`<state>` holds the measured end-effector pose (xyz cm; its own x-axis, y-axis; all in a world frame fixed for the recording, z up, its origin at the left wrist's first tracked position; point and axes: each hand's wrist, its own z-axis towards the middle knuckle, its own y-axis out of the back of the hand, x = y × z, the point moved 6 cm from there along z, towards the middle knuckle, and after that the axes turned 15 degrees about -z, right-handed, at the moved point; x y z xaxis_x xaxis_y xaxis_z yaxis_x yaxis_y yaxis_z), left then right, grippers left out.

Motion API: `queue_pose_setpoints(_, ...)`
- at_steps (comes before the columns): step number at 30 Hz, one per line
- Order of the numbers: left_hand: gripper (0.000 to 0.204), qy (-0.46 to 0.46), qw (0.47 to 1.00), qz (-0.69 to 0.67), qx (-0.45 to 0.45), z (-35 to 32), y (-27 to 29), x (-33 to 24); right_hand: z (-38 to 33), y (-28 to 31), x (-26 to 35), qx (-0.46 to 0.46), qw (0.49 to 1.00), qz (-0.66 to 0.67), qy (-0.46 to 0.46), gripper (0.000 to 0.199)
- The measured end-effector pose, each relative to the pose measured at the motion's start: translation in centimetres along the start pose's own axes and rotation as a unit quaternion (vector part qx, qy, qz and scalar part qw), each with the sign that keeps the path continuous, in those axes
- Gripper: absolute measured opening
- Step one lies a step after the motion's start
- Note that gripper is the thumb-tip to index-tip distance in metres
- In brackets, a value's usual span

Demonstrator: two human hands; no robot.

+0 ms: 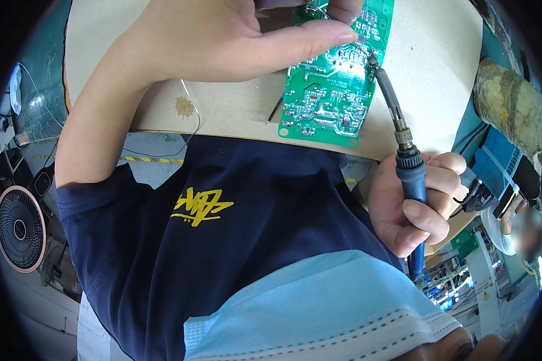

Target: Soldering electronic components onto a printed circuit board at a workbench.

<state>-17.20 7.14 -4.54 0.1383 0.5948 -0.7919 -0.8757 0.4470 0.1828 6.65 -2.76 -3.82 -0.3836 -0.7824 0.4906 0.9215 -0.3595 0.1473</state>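
Note:
A green circuit board (328, 123) with many small soldered parts lies on the tan work surface. My left hand (223, 45) reaches over the board's upper left, thumb and fingers pinched on a thin solder wire (197, 108), whose slack hangs below the wrist past the surface's edge. Part of the pinch is cut off by the picture's top. In my right hand (412, 204) is a blue-handled soldering iron (411, 174), fingers wrapped round its grip. The iron slants up to the left, its dark tip at the board's right side, near the left thumb; exact contact cannot be made out.
The tan board (427, 78) carries a brown stain (184, 107) and a thin dark stick (275, 111) beside the circuit board. A blue box (497, 159) with cables and a mottled roll (512, 99) stand at right. A fan (20, 228) is at left. Another person (512, 225) sits far right.

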Motion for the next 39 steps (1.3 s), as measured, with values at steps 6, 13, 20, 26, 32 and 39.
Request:
queue_pose_setpoints(6, 0.008, 0.005, 1.0, 0.001, 0.001, -0.2, 0.1, 0.0, 0.0, 0.3, -0.1, -0.01, 1.0, 0.009, 0.001, 0.035)
queue_pose_setpoints(13, 0.008, 0.018, 1.0, -0.011, -0.009, 0.2, -0.3, -0.1, 0.0, 0.2, -0.2, 0.002, 1.0, 0.008, 0.0, 0.034)
queue_pose_setpoints(20, 0.007, 0.009, 1.0, 0.017, 0.019, 0.9, -0.4, -1.1, 0.0, 0.2, -0.3, 0.001, 1.0, 0.008, 0.001, 0.033)
queue_pose_setpoints(26, 0.008, 0.045, 0.999, 0.013, 0.005, 0.4, -0.4, -0.7, -0.1, 0.6, -0.3, -0.025, 1.0, 0.0, 0.0, 0.033)
queue_pose_setpoints(32, 0.008, 0.048, 0.999, -0.016, -0.004, 0.3, -0.6, 0.0, 0.0, 0.4, -0.2, 0.036, 0.998, -0.036, -0.022, 0.034)
queue_pose_setpoints(39, 0.009, 0.1, 0.994, 0.043, 0.029, 1.1, -0.3, -1.4, 0.0, 0.9, -0.6, -0.028, 1.0, 0.011, 0.008, 0.034)
